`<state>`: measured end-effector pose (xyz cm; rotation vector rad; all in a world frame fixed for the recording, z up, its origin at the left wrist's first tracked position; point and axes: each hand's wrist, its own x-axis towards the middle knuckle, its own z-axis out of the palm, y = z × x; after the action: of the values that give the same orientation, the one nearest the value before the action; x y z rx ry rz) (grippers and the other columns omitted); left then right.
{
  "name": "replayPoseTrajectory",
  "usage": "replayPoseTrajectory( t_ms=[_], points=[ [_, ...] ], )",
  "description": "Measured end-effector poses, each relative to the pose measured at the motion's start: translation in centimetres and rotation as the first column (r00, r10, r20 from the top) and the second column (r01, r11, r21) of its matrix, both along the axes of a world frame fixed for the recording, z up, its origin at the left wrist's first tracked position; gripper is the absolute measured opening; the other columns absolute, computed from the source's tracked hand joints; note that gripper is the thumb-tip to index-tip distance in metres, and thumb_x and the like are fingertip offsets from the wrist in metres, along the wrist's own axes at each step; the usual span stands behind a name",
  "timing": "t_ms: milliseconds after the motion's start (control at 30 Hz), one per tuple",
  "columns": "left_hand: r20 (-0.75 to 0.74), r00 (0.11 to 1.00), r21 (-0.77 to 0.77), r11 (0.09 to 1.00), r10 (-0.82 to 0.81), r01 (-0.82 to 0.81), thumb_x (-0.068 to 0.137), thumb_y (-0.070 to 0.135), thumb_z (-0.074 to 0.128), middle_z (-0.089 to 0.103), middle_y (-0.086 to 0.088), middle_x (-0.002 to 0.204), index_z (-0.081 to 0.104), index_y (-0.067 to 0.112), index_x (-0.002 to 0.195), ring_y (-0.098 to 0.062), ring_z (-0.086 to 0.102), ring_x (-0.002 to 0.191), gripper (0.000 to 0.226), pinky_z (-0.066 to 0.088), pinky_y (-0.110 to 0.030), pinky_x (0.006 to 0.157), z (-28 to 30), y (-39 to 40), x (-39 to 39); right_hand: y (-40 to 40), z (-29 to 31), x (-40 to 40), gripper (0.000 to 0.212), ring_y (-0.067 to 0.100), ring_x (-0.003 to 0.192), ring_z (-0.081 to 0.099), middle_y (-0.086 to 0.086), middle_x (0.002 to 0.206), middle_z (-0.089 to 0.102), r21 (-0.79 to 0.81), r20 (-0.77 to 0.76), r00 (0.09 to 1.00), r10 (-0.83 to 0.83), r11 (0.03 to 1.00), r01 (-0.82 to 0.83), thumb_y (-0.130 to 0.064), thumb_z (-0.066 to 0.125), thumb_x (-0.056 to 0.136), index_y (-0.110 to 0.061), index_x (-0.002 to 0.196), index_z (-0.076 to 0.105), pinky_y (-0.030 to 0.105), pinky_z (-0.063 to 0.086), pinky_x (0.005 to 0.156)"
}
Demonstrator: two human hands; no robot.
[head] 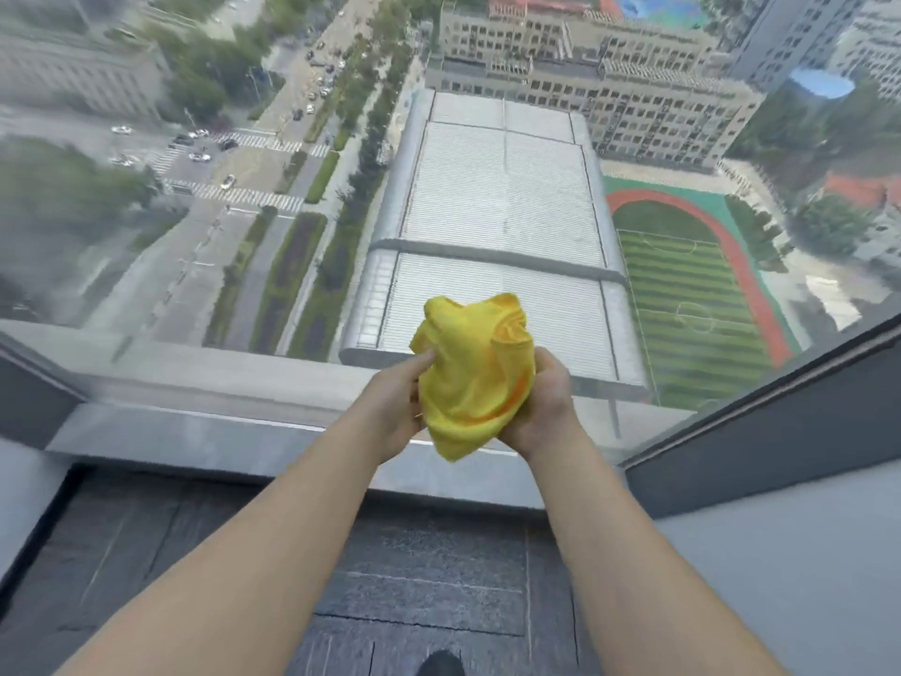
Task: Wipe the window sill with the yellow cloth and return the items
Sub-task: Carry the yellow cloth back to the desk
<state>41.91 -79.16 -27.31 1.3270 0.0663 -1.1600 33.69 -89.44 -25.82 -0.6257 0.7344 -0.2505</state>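
The person holds the yellow cloth [475, 378] in front of the body with both hands, in the air above the window sill [273, 446] and not touching it. The left hand [397, 407] pinches the left side of the cloth between thumb and fingers, and the right hand [541, 407] is closed around its right and lower part, so the two hands are near each other with the bunched fabric between them. One corner of the cloth hangs down under the hands, over the inner edge of the sill.

The cloth looks soft, thin and very light. It folds and wrinkles freely and keeps no shape of its own. It should not be slippery or fragile, and any place on it can be taken. For wiping, it would probably be better to fold it into a flat pad and press it down with an open palm, because a loose ball touches only a small part of the surface.

The sill is a grey ledge along the bottom of the glass [195, 212], and it appears bare in the part that is visible. No items to return are in view.

No brand, label or readable writing can be seen on the cloth or on the sill.
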Motion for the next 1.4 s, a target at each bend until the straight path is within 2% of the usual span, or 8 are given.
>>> replayPoseTrajectory(
  t_ms=[100,233,400,633,867,967,1067,1400],
  points=[
    [0.101,0.972,-0.008,0.978,0.210,-0.210,0.092,0.022,0.043,0.061,-0.006,0.090,0.054,0.010,0.102,-0.017,0.056,0.078,0.020,0.046,-0.027,0.065,5.1,3.7,1.6,2.4,5.3,2.2,0.030,0.026,0.077,0.060,0.009,0.072,0.065,-0.024,0.058,0.992,0.109,0.994,-0.108,-0.033,0.047,0.078,-0.014,0.062,0.064,0.031,0.051,0.077],
    [0.307,0.878,0.006,0.922,0.366,-0.387,0.093,0.020,0.042,0.057,-0.004,0.085,0.052,0.013,0.089,-0.019,0.055,0.078,0.013,0.046,-0.032,0.069,9.8,11.2,3.5,6.8,9.3,4.6,0.068,0.023,0.068,0.073,0.008,0.077,0.075,-0.057,0.047,0.937,0.345,0.938,-0.342,-0.059,0.030,0.088,-0.014,0.069,0.077,0.035,0.052,0.074],
    [0.512,0.709,0.027,0.817,0.484,-0.577,0.090,0.018,0.047,0.056,-0.005,0.087,0.054,0.010,0.097,-0.024,0.051,0.093,0.012,0.043,-0.039,0.087,14.0,22.3,3.4,16.0,13.0,7.0,0.027,0.025,0.075,0.064,0.011,0.087,0.066,-0.318,-0.192,0.780,0.596,0.714,-0.624,-0.027,0.055,0.088,-0.006,0.104,0.061,0.036,0.053,0.074],
    [0.636,0.438,-0.035,0.591,0.635,-0.806,0.089,0.015,0.048,0.056,-0.009,0.111,0.050,0.019,0.107,-0.024,0.053,0.097,0.018,0.044,-0.034,0.081,20.5,40.7,-0.8,34.3,18.0,9.5,0.030,0.025,0.080,0.059,0.012,0.093,0.063,-0.451,-0.183,0.617,0.766,0.492,-0.745,-0.013,0.054,0.089,-0.004,0.117,0.055,0.037,0.051,0.077],
    [0.678,0.120,-0.095,0.248,0.725,-0.964,0.086,0.010,0.051,0.057,0.001,0.090,0.052,0.017,0.111,-0.018,0.055,0.083,0.025,0.044,-0.033,0.075,24.1,55.2,-7.8,50.7,21.7,9.0,0.008,0.024,0.077,0.060,0.011,0.086,0.062,-0.576,-0.092,0.294,0.951,0.190,-0.795,-0.006,0.056,0.085,-0.011,0.080,0.060,0.039,0.051,0.079],
    [0.689,-0.027,-0.115,0.073,0.725,-0.991,0.085,0.004,0.051,0.056,0.003,0.083,0.051,0.013,0.117,-0.018,0.053,0.083,0.033,0.044,-0.026,0.068,25.2,59.4,-12.2,56.6,22.9,7.3,0.005,0.030,0.094,0.060,0.014,0.099,0.063,-0.595,-0.078,0.113,0.991,0.045,-0.803,-0.008,0.058,0.084,-0.011,0.084,0.062,0.047,0.048,0.093],
    [0.710,-0.146,-0.120,-0.086,0.689,-0.989,0.085,0.003,0.050,0.060,-0.006,0.103,0.052,0.014,0.121,-0.019,0.054,0.092,0.038,0.045,-0.027,0.070,25.8,63.1,-17.0,62.2,23.7,4.3,0.018,0.034,0.107,0.059,0.017,0.115,0.062,-0.615,-0.099,-0.032,0.995,-0.086,-0.784,-0.013,0.058,0.086,-0.007,0.103,0.062,0.049,0.047,0.098],
    [0.724,-0.475,-0.181,-0.526,0.500,-0.831,0.087,-0.001,0.045,0.055,0.000,0.099,0.051,0.011,0.121,-0.017,0.053,0.088,0.037,0.042,-0.018,0.066,26.2,73.5,-34.2,78.7,25.0,-10.3,0.040,0.025,0.105,0.052,0.003,0.113,0.054,-0.623,-0.170,-0.388,0.906,-0.404,-0.670,-0.015,0.054,0.090,-0.013,0.130,0.048,0.039,0.045,0.089]
  ],
)
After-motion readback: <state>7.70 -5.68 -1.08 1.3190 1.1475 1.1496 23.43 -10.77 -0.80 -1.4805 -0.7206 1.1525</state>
